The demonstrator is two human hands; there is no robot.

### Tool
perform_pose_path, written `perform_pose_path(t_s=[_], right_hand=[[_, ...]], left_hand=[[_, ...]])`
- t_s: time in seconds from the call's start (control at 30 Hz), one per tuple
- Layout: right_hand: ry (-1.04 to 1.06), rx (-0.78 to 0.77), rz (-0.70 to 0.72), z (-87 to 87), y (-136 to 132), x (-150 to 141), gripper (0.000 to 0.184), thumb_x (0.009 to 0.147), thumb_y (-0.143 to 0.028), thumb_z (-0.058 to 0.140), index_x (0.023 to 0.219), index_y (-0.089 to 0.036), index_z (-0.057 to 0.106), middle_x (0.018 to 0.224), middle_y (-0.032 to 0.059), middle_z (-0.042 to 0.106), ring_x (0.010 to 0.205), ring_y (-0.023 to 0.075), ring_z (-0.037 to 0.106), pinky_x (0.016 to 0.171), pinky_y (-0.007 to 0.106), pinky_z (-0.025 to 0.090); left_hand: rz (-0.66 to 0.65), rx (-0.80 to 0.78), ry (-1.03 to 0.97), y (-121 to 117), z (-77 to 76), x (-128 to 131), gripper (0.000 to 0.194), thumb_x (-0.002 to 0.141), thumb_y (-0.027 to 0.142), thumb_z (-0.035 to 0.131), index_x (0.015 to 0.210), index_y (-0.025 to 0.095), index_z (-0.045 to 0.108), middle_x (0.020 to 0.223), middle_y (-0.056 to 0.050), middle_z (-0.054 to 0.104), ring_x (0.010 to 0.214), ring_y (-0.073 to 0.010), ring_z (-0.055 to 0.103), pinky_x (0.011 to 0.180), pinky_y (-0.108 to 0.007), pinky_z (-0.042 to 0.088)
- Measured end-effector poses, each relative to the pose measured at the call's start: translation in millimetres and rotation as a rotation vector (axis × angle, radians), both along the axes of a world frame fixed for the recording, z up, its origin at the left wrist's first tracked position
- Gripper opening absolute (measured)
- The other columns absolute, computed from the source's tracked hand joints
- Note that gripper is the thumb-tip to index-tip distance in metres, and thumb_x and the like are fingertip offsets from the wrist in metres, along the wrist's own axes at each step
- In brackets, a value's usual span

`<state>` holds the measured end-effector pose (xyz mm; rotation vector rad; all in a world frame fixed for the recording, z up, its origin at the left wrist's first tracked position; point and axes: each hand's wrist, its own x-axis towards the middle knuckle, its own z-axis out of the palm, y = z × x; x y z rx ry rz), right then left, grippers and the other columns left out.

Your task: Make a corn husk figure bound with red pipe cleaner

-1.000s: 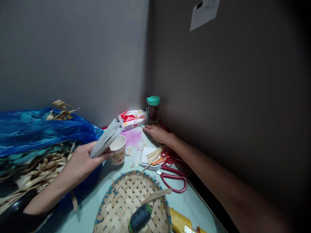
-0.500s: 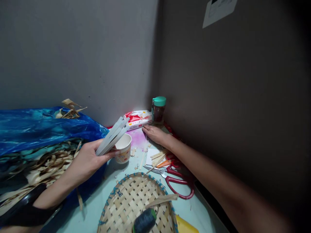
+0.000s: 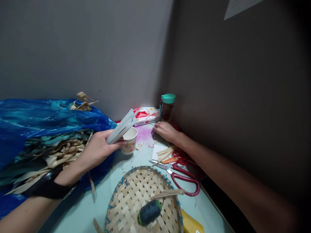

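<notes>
Left hand (image 3: 100,149), wrist angled inward, was closed on pale sticks (image 3: 122,126) beside 1 paper cup (image 3: 129,142). Right hand (image 3: 166,131), arm outstretched, lay palm-down near the jar (image 3: 167,108); grasp unclear.

Paper sheet (image 3: 239,7) at upper R cut off by top edge; yellow item (image 3: 192,222), lower R of centre, partly hidden behind woven basket (image 3: 143,194) & cropped at bottom.

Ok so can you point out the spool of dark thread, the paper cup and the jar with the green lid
Spool of dark thread (image 3: 150,212): head view, middle of the wound thread.
Paper cup (image 3: 128,148): head view, printed outer side.
Jar (image 3: 166,111): head view, dark body below the lid.
</notes>
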<state>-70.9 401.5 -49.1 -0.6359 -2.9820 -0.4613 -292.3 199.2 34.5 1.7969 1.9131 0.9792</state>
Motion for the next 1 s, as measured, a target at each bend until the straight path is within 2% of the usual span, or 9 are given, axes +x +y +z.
perform_pose_path(t_s=[0.17,0.27,0.33,0.4,0.53,0.6,0.8,0.9,1.0], right_hand=[[-0.012,-0.080,0.035,10.5,3,6,0.025,0.096,-0.015,0.044,0.096,-0.013,0.069,0.090,0.0104,0.067,0.082,0.0188,0.059,0.067,0.028,0.034],[0.057,-0.131,-0.006,19.7,9,17,0.026,0.094,-0.014,0.045,0.087,-0.013,0.069,0.089,0.0109,0.068,0.078,0.0180,0.061,0.063,0.027,0.034],[0.160,-0.208,-0.030,27.6,12,27,0.023,0.091,-0.012,0.047,0.081,-0.012,0.068,0.086,0.0105,0.068,0.075,0.0175,0.061,0.064,0.026,0.037],[0.344,-0.367,-0.032,37.7,10,36,0.018,0.088,-0.012,0.050,0.081,-0.013,0.067,0.083,0.0082,0.069,0.074,0.0171,0.063,0.065,0.026,0.041],[0.814,-0.864,0.013,67.1,-12,48,0.011,0.088,-0.028,0.057,0.090,-0.018,0.061,0.085,0.0035,0.069,0.078,0.0182,0.067,0.067,0.027,0.051],[0.971,-0.988,0.056,86.8,-27,50,0.015,0.086,-0.034,0.062,0.089,-0.020,0.060,0.086,0.0027,0.069,0.077,0.0184,0.068,0.066,0.029,0.054],[1.310,-0.890,0.197,143.7,-54,46,0.017,0.083,-0.036,0.070,0.085,-0.023,0.059,0.080,0.0018,0.067,0.071,0.0148,0.066,0.062,0.027,0.054],[1.386,-0.826,0.255,157.8,-57,36,0.013,0.087,-0.033,0.067,0.084,-0.023,0.059,0.081,0.0016,0.066,0.069,0.0128,0.065,0.063,0.026,0.053],[1.350,-0.783,0.275,163.6,-58,24,0.014,0.086,-0.029,0.067,0.081,-0.021,0.058,0.074,0.0005,0.064,0.066,0.0127,0.065,0.060,0.025,0.052]], left_hand=[[0.058,-0.003,-0.055,-3,6.5,-6,0.031,0.069,0.047,0.073,0.081,0.019,0.072,0.048,0.002,0.057,0.052,-0.0170,0.055,0.044,-0.024,0.038],[0.093,0.007,-0.110,-6,10.6,-9,0.029,0.068,0.046,0.073,0.079,0.019,0.070,0.037,0.005,0.046,0.040,-0.0140,0.045,0.037,-0.024,0.028],[0.118,0.016,-0.147,-7,11.2,-10,0.029,0.067,0.045,0.074,0.079,0.019,0.069,0.036,0.006,0.043,0.035,-0.0118,0.039,0.035,-0.024,0.024],[0.140,0.009,-0.182,-7,9.8,-9,0.029,0.066,0.045,0.075,0.079,0.019,0.067,0.036,0.007,0.044,0.033,-0.0103,0.036,0.034,-0.023,0.023],[0.146,-0.018,-0.252,-2,4.2,-6,0.032,0.067,0.046,0.075,0.081,0.019,0.065,0.038,0.007,0.045,0.033,-0.0092,0.036,0.034,-0.022,0.024],[0.133,-0.026,-0.255,1,2.6,-6,0.033,0.067,0.046,0.074,0.083,0.018,0.066,0.039,0.007,0.044,0.033,-0.0090,0.036,0.034,-0.022,0.024],[0.071,-0.033,-0.196,8,6.6,-2,0.029,0.070,0.043,0.072,0.081,0.016,0.067,0.042,0.007,0.046,0.036,-0.0098,0.039,0.036,-0.021,0.027],[0.024,-0.045,-0.107,9,10.2,1,0.028,0.072,0.044,0.071,0.079,0.016,0.068,0.051,0.004,0.055,0.045,-0.0115,0.046,0.041,-0.021,0.032],[-0.020,-0.036,-0.042,9,13.0,3,0.031,0.071,0.045,0.071,0.083,0.016,0.071,0.069,0.000,0.066,0.060,-0.0152,0.057,0.051,-0.022,0.041]])
